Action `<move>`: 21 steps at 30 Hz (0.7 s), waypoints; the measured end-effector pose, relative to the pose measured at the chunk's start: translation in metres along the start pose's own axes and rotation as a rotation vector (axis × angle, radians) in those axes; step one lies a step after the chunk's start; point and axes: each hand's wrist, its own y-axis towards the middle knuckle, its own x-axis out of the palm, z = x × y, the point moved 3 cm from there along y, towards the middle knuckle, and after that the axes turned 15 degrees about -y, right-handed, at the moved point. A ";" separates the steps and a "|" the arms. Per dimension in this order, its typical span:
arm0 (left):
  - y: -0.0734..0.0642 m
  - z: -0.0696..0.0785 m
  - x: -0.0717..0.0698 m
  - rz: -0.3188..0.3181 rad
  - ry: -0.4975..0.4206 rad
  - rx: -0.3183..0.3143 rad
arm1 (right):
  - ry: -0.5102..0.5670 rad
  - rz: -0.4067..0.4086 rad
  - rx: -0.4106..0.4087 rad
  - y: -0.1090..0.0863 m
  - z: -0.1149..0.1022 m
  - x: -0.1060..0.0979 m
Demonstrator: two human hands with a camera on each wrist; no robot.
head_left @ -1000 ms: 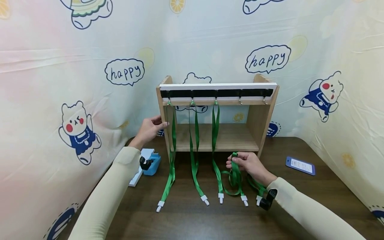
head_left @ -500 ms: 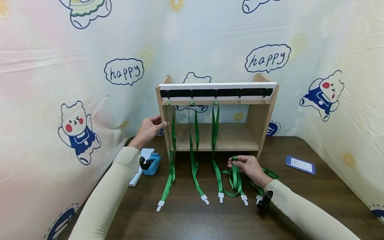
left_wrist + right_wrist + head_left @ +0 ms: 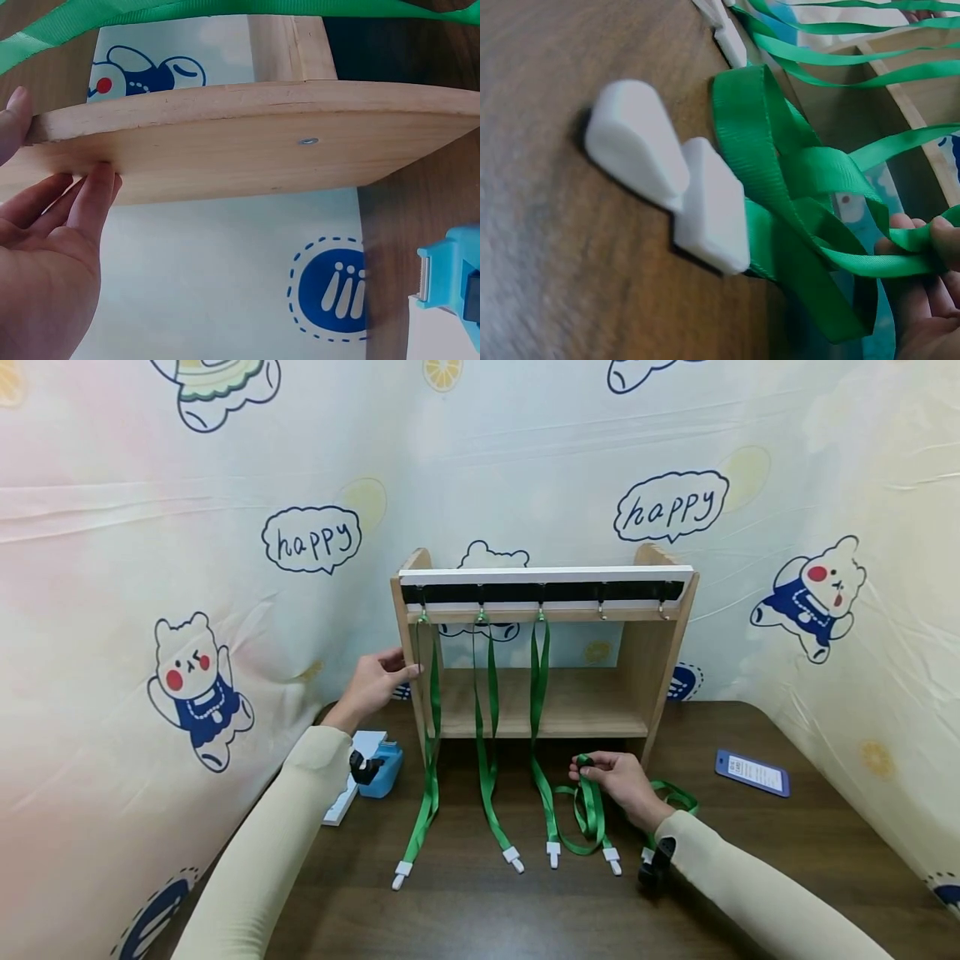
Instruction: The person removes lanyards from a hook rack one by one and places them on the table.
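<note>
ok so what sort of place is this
Probably an indoor tabletop work corner, perhaps a staged one: a brown table, a cartoon-print cloth behind it, and a small wooden shelf hung with green lanyards.

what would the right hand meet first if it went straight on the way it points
Likely the third hanging lanyard from the left, past the looped lanyard in the right hand; depth is unclear, so it might miss.

Three lanyards [image 3: 537,681] hang before the shelf [image 3: 588,702]. On the table [image 3: 480,918], a tape dispenser [image 3: 385,772] sits left of the shelf and a badge [image 3: 752,773] lies right
</note>
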 end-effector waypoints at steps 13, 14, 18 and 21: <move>-0.001 0.001 0.000 -0.001 -0.001 0.012 | -0.141 0.135 -0.021 0.000 0.002 -0.001; -0.001 0.001 0.000 -0.002 -0.002 0.014 | -0.149 0.142 -0.023 0.000 0.003 -0.002; 0.000 0.000 0.000 -0.002 -0.005 0.013 | -0.178 0.170 -0.011 -0.001 0.003 -0.003; 0.000 -0.001 0.000 -0.001 -0.005 0.009 | -0.179 0.179 -0.014 -0.001 0.002 -0.003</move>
